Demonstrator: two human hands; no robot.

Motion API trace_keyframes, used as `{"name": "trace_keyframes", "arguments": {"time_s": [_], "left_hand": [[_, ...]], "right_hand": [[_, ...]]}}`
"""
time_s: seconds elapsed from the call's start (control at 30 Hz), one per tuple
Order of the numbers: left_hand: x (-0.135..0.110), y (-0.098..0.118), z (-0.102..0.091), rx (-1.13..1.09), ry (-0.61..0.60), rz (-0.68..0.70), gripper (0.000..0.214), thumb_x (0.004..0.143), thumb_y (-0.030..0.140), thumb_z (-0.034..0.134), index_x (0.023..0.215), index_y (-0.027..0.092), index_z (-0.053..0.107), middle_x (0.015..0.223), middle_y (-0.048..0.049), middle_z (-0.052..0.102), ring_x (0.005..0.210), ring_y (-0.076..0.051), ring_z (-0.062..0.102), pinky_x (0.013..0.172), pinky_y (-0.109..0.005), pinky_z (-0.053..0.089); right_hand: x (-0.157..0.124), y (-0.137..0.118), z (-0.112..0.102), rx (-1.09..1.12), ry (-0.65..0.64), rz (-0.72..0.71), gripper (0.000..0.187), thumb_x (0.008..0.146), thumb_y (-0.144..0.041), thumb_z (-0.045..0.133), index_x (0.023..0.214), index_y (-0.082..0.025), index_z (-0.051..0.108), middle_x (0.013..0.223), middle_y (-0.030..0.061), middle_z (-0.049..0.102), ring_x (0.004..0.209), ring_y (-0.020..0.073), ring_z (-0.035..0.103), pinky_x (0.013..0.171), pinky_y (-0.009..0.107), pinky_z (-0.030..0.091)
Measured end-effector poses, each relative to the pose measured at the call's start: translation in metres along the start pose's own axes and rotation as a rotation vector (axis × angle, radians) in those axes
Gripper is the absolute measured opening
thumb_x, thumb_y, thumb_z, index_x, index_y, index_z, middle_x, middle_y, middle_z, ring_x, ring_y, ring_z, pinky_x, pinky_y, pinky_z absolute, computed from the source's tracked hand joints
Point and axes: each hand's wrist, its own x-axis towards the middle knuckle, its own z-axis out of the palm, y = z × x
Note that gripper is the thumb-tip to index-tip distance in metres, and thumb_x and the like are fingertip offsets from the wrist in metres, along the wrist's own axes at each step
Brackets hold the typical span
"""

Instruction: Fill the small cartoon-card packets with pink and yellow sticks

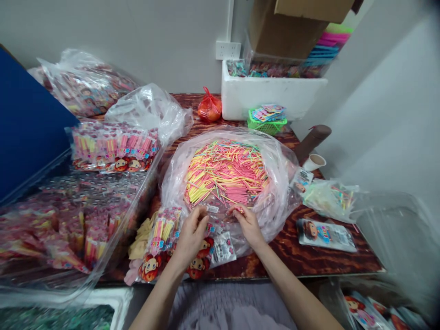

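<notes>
My right hand (246, 223) is closed round a small bundle of thin pink sticks (238, 209), whose ends show at the fingertips. Opposite it, my left hand (195, 229) has curled fingers; whatever they pinch is hard to make out. Clear film with a small white label (212, 209) lies by the left fingertips. Just beyond both hands, a big open plastic bag (175, 169) holds a heap of pink, yellow and green sticks (227, 169). Beneath my left hand and forearm lie printed pouches (150, 266) with a red-haired cartoon figure, at least one containing sticks.
On the left, a clear-walled bin (137, 201) holds many filled pouches (117, 149). Behind are a red bag (210, 107), a green basket (266, 123) and a white foam box (271, 94). A brown cylinder (312, 140), paper cup (314, 162) and flat pouches (326, 234) occupy the right.
</notes>
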Motion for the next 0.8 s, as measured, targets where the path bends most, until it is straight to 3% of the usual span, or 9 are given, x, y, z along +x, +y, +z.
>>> {"name": "trace_keyframes", "arguments": {"time_s": [0.13,0.3,0.53,0.7,0.8], "left_hand": [[-0.008,-0.013,-0.001,-0.181,0.154,-0.156,0.019,0.076,0.035,0.067,0.083,0.017,0.062,0.071,0.0024,0.06,0.066,-0.013,0.055,0.062,-0.022,0.043],[-0.012,-0.02,-0.006,-0.183,0.267,-0.175,0.022,0.078,0.039,0.067,0.081,0.017,0.07,0.073,0.0016,0.068,0.069,-0.014,0.059,0.067,-0.023,0.046],[-0.005,-0.021,-0.019,-0.094,0.229,-0.136,0.026,0.081,0.038,0.065,0.097,0.019,0.074,0.099,-0.0054,0.075,0.096,-0.021,0.066,0.09,-0.034,0.048],[-0.007,-0.012,-0.015,0.066,0.12,0.069,0.02,0.087,0.031,0.058,0.092,0.02,0.075,0.094,-0.0051,0.073,0.092,-0.02,0.064,0.085,-0.032,0.048],[-0.008,-0.01,-0.007,0.079,0.042,0.11,0.02,0.09,0.028,0.056,0.092,0.02,0.074,0.091,-0.0048,0.071,0.091,-0.019,0.064,0.082,-0.029,0.047]], "right_hand": [[0.001,-0.008,0.002,-0.012,0.001,-0.016,0.017,0.091,-0.03,0.052,0.084,-0.022,0.065,0.083,0.0021,0.067,0.082,0.0193,0.061,0.078,0.029,0.047],[0.003,-0.01,0.007,-0.015,-0.025,-0.041,0.015,0.091,-0.028,0.053,0.086,-0.022,0.066,0.085,0.0021,0.067,0.084,0.0189,0.061,0.079,0.029,0.046],[0.005,-0.011,0.01,-0.02,-0.039,-0.026,0.016,0.091,-0.029,0.053,0.086,-0.021,0.067,0.085,0.0022,0.066,0.083,0.0183,0.061,0.076,0.027,0.046],[0.006,-0.014,0.012,0.078,-0.054,0.069,0.019,0.089,-0.038,0.057,0.086,-0.022,0.068,0.086,0.0029,0.068,0.082,0.0191,0.062,0.069,0.027,0.049],[0.016,-0.022,0.014,0.297,0.0,0.158,0.02,0.088,-0.04,0.059,0.087,-0.022,0.068,0.087,0.0033,0.071,0.083,0.0195,0.064,0.074,0.03,0.052]]}}
